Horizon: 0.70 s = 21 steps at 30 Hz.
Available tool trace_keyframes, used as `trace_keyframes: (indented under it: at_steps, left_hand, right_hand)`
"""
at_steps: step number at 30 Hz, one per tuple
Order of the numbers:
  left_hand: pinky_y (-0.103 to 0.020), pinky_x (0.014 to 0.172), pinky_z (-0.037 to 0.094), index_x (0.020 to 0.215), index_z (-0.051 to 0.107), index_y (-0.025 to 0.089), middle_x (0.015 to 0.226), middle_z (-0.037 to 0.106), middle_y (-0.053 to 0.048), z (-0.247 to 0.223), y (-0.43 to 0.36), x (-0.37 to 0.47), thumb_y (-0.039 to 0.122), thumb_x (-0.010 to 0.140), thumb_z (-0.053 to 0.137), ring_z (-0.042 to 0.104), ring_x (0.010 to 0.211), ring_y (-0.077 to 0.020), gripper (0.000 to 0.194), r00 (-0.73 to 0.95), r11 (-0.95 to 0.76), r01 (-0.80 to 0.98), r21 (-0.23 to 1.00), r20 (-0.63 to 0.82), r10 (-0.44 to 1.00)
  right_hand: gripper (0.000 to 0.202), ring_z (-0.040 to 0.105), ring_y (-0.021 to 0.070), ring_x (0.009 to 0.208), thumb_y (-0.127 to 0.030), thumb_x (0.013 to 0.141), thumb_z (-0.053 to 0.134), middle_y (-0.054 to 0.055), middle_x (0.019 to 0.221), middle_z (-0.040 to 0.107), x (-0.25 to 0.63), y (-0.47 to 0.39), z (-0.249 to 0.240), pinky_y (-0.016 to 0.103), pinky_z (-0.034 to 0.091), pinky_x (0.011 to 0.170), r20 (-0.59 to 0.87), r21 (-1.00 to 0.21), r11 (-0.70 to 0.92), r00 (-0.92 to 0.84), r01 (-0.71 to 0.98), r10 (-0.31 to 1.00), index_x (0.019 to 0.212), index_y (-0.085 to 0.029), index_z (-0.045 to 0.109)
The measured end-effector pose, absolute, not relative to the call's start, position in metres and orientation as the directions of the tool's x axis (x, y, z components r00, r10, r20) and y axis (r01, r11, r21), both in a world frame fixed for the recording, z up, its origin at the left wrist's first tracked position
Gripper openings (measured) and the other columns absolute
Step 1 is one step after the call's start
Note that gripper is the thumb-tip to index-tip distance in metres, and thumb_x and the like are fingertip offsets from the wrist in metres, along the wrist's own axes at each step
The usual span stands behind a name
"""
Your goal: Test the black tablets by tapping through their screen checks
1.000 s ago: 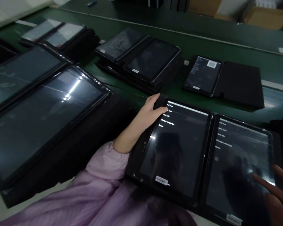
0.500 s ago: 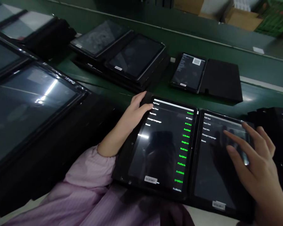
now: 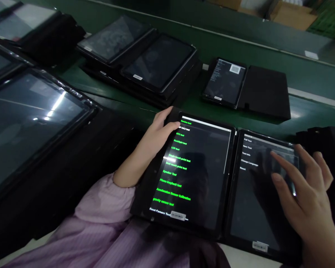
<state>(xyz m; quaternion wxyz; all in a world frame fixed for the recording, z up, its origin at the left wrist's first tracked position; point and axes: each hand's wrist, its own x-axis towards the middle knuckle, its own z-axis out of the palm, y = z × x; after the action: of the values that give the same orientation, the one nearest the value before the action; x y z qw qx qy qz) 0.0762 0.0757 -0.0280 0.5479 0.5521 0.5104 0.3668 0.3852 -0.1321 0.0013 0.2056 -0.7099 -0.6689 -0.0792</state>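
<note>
Two lit tablets lie side by side in a black tray in front of me. The left tablet (image 3: 195, 178) shows a list of mostly green test names. On the right tablet (image 3: 257, 201) is a short white menu. My left hand (image 3: 159, 136) grips the top left edge of the black tray (image 3: 145, 186), its thumb at the left tablet's upper corner. Over the right tablet is my right hand (image 3: 307, 190), fingers apart and holding nothing; whether a fingertip touches the glass I cannot tell.
Beyond them, a tablet with a code on its screen (image 3: 225, 83) sits beside a black panel (image 3: 265, 91). Stacked dark tablets (image 3: 159, 63) stand further left. Large tablets (image 3: 30, 115) fill the left side. Cardboard boxes (image 3: 293, 15) are at the back.
The left tablet's screen has switched from the white menu to the full green list. My right hand has shifted slightly right in view. My left hand keeps its hold.
</note>
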Motion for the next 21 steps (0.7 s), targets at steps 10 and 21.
trace_keyframes:
  at_steps: [10,21]
  left_hand:
    - [-0.052,0.133,0.039,0.157,0.059,0.020,0.167,0.054,-0.010,-0.014,0.073,0.083,0.031,0.089,0.071,0.053,0.153,-0.0361,0.070,0.126,0.276,0.092,0.957,-0.286,0.950]
    - [-0.061,0.133,0.037,0.151,0.067,0.026,0.168,0.055,-0.005,-0.010,0.045,0.065,0.031,0.089,0.075,0.047,0.157,-0.0403,0.062,0.185,0.305,0.052,0.951,-0.310,0.933]
  right_hand:
    - [0.046,0.035,0.0391,0.164,-0.037,0.112,0.053,0.002,0.172,0.046,0.384,-0.136,0.004,0.072,0.034,0.129,0.494,-0.202,-0.031,0.129,0.979,0.860,0.156,-0.044,0.059]
    - [0.028,0.037,0.0325,0.163,-0.029,0.110,0.058,-0.005,0.167,0.053,0.376,-0.138,0.007,0.061,0.038,0.128,0.495,-0.262,-0.018,0.151,0.965,0.856,0.126,-0.036,0.080]
